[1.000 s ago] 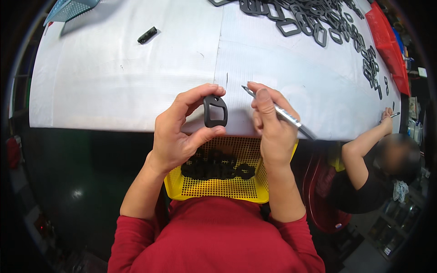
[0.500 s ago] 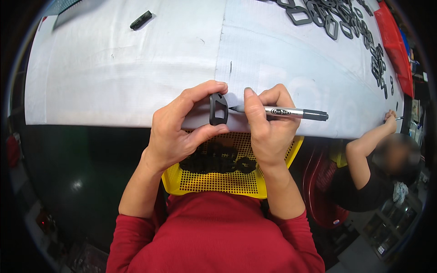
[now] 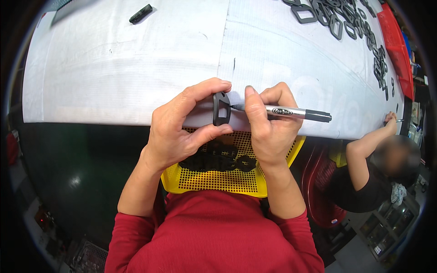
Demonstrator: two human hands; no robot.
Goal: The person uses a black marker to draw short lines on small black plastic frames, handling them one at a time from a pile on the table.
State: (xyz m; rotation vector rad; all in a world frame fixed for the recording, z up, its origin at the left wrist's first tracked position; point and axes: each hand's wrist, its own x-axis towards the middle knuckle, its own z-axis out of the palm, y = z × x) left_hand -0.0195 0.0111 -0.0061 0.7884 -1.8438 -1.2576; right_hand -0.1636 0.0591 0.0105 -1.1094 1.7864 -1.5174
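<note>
Between the thumb and fingers of my left hand (image 3: 175,120) stands a black ring-like part (image 3: 216,109) with an opening through it, gripped at its top and bottom ends. My right hand (image 3: 273,123) pinches a silver marker pen (image 3: 287,112) with a black end. The pen's dark tip points left and meets, or nearly meets, the right edge of the part. Below both hands a yellow perforated basket (image 3: 218,183) holds several black parts (image 3: 218,161).
A white-covered table (image 3: 136,68) spreads ahead. Many black ring-like parts (image 3: 337,22) lie at its far right, beside a red basket (image 3: 396,50). A short black object (image 3: 140,14) rests at the far left. Another person (image 3: 364,168) sits at the right by a dark red chair (image 3: 318,195).
The black part has turned a little in my left hand and shows more edge-on. The pen tip stays at its right side. The whole view has shifted slightly.
</note>
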